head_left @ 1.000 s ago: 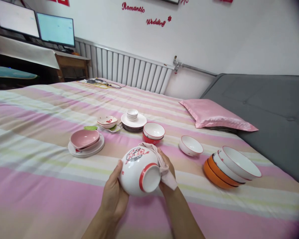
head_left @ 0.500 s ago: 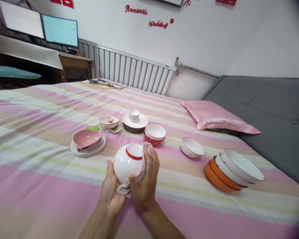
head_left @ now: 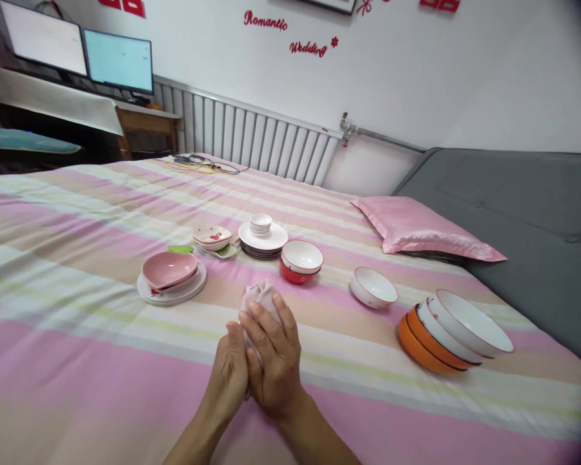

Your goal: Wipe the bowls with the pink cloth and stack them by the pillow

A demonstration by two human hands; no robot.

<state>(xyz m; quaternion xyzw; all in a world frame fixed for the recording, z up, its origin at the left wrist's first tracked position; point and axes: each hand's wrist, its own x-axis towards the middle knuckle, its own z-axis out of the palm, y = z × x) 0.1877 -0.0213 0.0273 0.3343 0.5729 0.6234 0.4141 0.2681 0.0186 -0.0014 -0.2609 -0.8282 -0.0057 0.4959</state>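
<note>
My left hand [head_left: 230,365] and right hand [head_left: 275,361] are pressed close together above the bed, both closed. A crumpled pale pink cloth [head_left: 260,294] bulges up between them, with my right fingers laid over it. The white bowl that half a second ago rested in my left hand is hidden behind the cloth and hands. Beyond my hands stand a red bowl with a white one in it [head_left: 301,259]. To the left, pink heart-shaped dishes [head_left: 169,268] lie on white plates [head_left: 193,292].
A white bowl [head_left: 374,287] and a leaning stack of orange and white bowls [head_left: 433,349] stand at right. Farther back are stacked plates [head_left: 274,239] with small dishes [head_left: 260,223], and patterned dishes [head_left: 213,236]. A pink pillow [head_left: 416,226] lies by the grey headboard [head_left: 527,200].
The white bowl has turned out of sight behind the cloth and my hands. My right hand has shifted left, closer to my left hand. The dishes on the bed are unmoved.
</note>
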